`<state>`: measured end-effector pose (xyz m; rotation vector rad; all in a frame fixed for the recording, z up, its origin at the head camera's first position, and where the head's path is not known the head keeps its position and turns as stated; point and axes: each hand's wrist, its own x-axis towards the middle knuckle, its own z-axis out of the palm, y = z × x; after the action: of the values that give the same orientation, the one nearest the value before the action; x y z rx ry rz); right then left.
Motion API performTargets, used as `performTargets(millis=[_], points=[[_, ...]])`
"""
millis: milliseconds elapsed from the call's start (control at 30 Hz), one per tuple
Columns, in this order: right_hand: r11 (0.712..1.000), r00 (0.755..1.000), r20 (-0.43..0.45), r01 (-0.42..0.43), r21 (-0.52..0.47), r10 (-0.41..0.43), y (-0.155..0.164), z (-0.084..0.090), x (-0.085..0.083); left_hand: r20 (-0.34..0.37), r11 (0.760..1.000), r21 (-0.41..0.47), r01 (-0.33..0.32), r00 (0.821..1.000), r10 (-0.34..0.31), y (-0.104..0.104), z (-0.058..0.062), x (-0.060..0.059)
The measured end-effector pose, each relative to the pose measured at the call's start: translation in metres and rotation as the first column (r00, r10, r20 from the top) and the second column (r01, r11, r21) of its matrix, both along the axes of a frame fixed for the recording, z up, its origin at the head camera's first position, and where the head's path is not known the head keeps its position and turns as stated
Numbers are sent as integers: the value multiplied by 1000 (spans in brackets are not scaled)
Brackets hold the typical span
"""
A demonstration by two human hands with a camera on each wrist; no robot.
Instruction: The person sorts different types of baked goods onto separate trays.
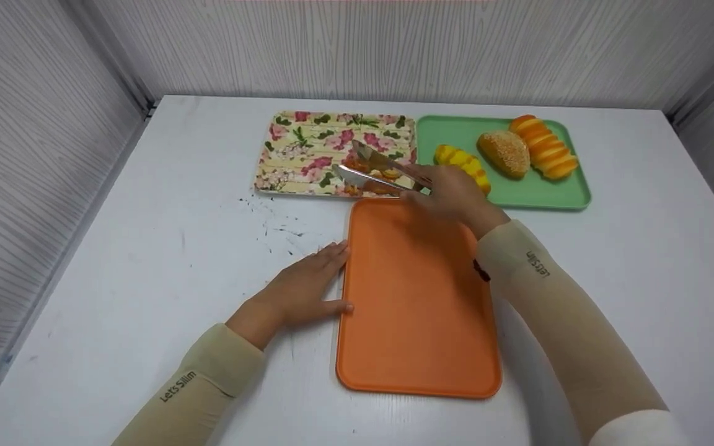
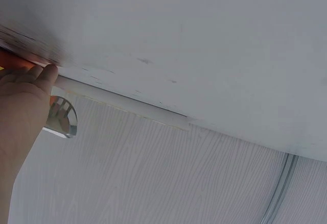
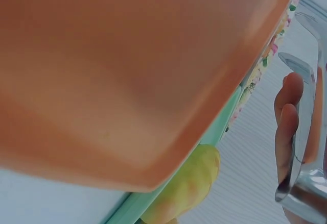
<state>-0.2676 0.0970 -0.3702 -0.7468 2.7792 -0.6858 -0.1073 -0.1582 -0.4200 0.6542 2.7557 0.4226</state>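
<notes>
My right hand (image 1: 453, 192) grips metal tongs (image 1: 372, 181), whose two ends stand apart above the floral tray (image 1: 289, 162). In the right wrist view the fingers curl round one arm of the tongs (image 3: 305, 112), with nothing between the ends. Orange-brown patches on the floral tray show beneath the tongs. My left hand (image 1: 304, 288) rests at the left edge of an orange tray (image 1: 419, 310), fingers extended and thumb on the rim. The left wrist view catches this hand (image 2: 23, 106) with one tong end (image 2: 62, 117) beyond it.
A green tray (image 1: 555, 197) adjoins the floral one at the back right. It bears a yellow striped roll (image 1: 462, 166), a seeded bun (image 1: 504, 153) and an orange-brown ridged loaf (image 1: 543, 148). Dark marks dot the white table (image 1: 146, 260); wood-patterned panels (image 1: 394, 49) stand behind.
</notes>
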Motion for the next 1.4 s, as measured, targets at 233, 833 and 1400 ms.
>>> performTargets(millis=[233, 833, 1400], points=[[998, 996, -93, 10, -70, -17, 6, 2, 9, -4, 1000, 19, 8, 1000, -7, -2, 1, 2], [970, 957, -217, 152, -189, -192, 43, -1, 38, 1, 1000, 12, -6, 1000, 6, -3, -1, 2], [914, 889, -262, 311, -259, -376, 116, -1, 19, -22, 999, 33, 31, 999, -30, -2, 1, 0]])
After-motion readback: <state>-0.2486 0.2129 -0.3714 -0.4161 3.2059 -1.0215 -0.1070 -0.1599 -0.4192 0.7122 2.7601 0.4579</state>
